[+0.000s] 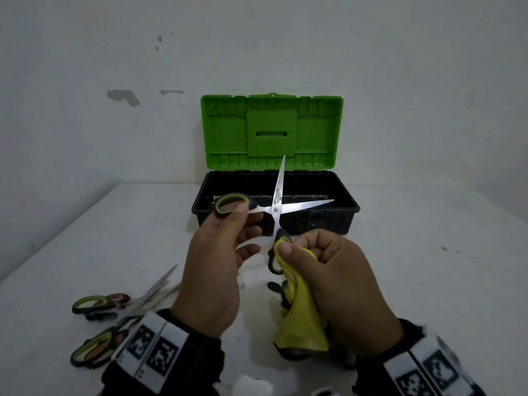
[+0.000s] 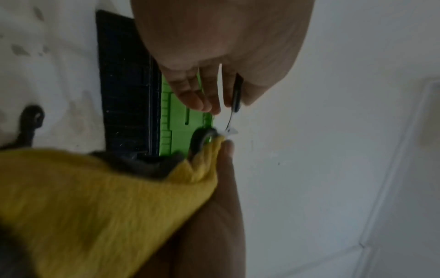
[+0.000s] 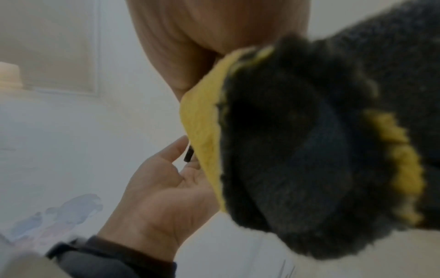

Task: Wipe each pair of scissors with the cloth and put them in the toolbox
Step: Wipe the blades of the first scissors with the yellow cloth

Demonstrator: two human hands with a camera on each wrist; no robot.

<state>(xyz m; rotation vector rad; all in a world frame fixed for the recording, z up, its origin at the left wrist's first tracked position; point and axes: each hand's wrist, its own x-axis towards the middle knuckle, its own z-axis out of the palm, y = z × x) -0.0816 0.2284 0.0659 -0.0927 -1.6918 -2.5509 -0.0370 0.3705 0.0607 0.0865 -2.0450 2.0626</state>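
Item in hand: one pair of steel scissors with black-and-lime plastic handles [image 1: 276, 208], blades spread wide, held in the air over the white table [image 1: 428, 252] just in front of the black plastic toolbox with its green lid raised [image 1: 328, 221]. My left hand [image 1: 217, 270] has thumb and fingers pinched on the upper handle loop, the remaining fingers loosely spread. My right hand [image 1: 337, 278] is curled round the yellow-and-dark-grey fleece cloth [image 1: 300, 318], thumb pressing a fold of it onto the lower handle loop; the rest of the cloth hangs down below the fist. Step, as I judge it: wiping, at the handle end of this pair. One blade shows dull specks near the pivot, so I count the blades as not yet clean. Stock outstanding: several more scissors with similar handles [image 1: 108, 324] lie in a loose heap on the table at near left, beside my left wrist; exact count not legible. Toolbox interior: dark; I cannot tell whether any pair is already in it. Next move, by my reckoning: bring the cloth up along each spread blade, keeping fabric between fingers and edge, close the blades, then lower the pair past the box's front wall into the tray.
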